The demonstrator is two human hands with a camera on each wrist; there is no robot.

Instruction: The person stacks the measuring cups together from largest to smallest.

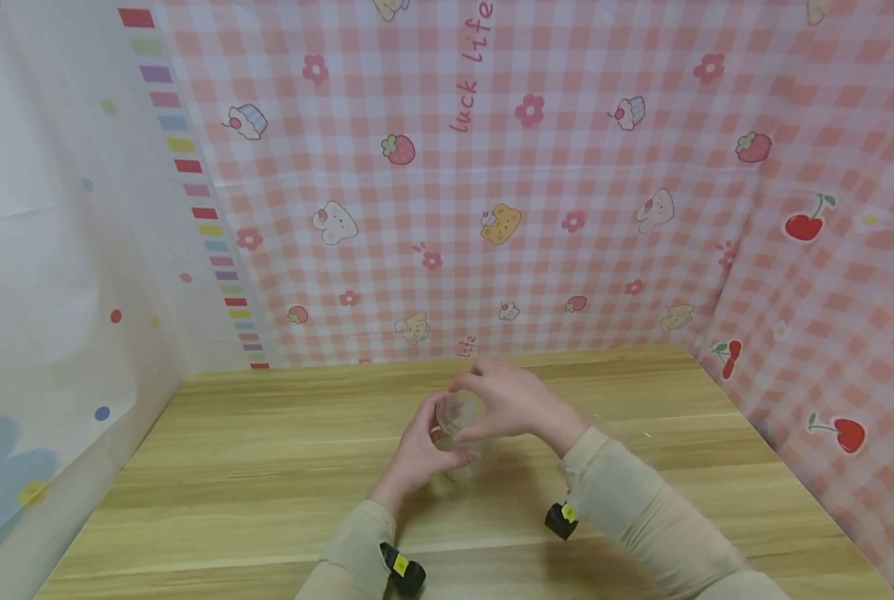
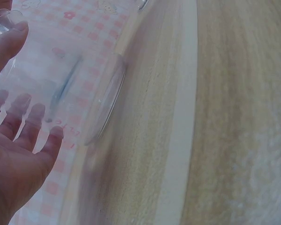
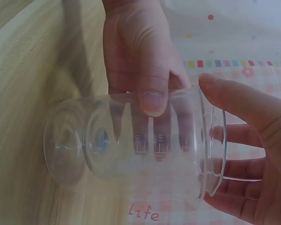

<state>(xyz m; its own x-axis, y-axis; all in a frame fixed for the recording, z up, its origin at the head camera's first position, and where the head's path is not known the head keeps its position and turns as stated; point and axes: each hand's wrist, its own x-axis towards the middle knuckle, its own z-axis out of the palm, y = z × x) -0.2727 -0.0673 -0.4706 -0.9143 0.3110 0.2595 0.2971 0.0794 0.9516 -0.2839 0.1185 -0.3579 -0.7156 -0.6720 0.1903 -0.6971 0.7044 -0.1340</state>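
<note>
A clear glass beaker (image 3: 65, 161) with printed measuring marks stands roughly upright between my hands, close over the wooden table. Inside it sits a second clear piece of glass (image 3: 219, 159), its rim standing out above the outer one and its bottom showing partway down. My left hand (image 1: 415, 454) grips the outer beaker's side, the thumb in front and the fingers behind the glass. From above, my right hand (image 1: 510, 404) holds the upper rim between thumb and fingers. In the left wrist view the outer beaker's base (image 2: 107, 105) shows beyond the left fingertips.
The wooden table (image 1: 237, 467) spreads around both hands. A small glassy glint (image 1: 647, 433) lies on it to the right of the right hand. A pink checked cloth (image 1: 447, 200) hangs behind and along the right, and a white dotted cloth (image 1: 49, 250) along the left.
</note>
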